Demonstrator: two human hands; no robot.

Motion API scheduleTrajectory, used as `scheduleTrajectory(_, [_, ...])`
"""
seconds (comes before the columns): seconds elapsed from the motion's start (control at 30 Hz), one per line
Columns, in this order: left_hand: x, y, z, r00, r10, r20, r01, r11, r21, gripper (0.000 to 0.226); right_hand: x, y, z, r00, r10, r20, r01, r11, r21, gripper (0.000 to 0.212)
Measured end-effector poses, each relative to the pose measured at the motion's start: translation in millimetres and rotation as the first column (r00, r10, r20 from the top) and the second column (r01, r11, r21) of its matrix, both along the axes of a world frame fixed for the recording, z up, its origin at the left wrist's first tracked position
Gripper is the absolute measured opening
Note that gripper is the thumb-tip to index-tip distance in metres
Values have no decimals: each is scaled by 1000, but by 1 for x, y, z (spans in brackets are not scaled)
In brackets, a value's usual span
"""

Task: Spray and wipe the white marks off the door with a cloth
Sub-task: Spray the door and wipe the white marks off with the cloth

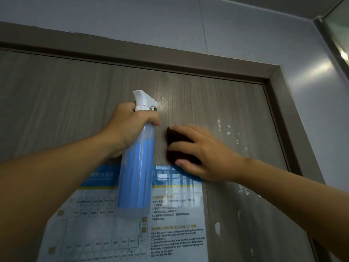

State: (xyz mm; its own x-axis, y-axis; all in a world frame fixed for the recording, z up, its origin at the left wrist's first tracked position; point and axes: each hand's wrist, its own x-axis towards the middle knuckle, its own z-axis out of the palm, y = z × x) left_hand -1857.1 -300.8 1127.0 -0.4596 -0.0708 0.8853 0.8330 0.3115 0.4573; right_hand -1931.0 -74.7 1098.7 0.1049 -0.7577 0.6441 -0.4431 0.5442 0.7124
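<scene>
The door (56,103) filled most of the view, grey-brown with a vertical wood grain, set in a darker frame (279,87) whose top corner sat at upper right. Above and to the right ran a pale blue-grey wall (170,25). A fire notice (170,233) with a floor plan was stuck to the lower middle of the door. White marks (229,130) speckled the door in a loose vertical band between the right hand and the frame, with more lower down beside the notice; the upper left of the door was bare.

The spray bottle (137,178) stood nearly upright, its long axis vertical and slightly tilted, blue-striped body down over the notice and white nozzle up, pointing right toward the door. The left hand (128,129) gripped its neck, fingers curled round below the trigger.

The right hand (198,150), blurred, pressed a dark cloth (176,138) flat against the door just right of the bottle, fingers spread and curved over it, above the notice's top edge.
</scene>
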Motion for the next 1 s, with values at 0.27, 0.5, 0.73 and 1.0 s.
scheduleTrajectory(0.27, [-2, -1, 1, 1000, 6, -10, -6, 1000, 5, 58, -2, 14, 55, 989, -121, -89, 111, 987, -115, 44])
scheduleTrajectory(0.5, [-1, -2, 0, 1000, 3, 5, -3, 1000, -6, 59, -16, -17, 110, 997, -64, -43, 28, 819, -573, 42])
scheduleTrajectory(0.73, [-2, -1, 1, 1000, 24, -8, -24, 1000, 2, 55, -3, -15, 40, 998, 9, -58, -23, 967, -252, 43])
scheduleTrajectory(1.0, [-11, -3, 3, 999, 30, -39, -30, 1000, -3, 56, -4, 17, 29, 985, -94, -146, 92, 995, -23, 39])
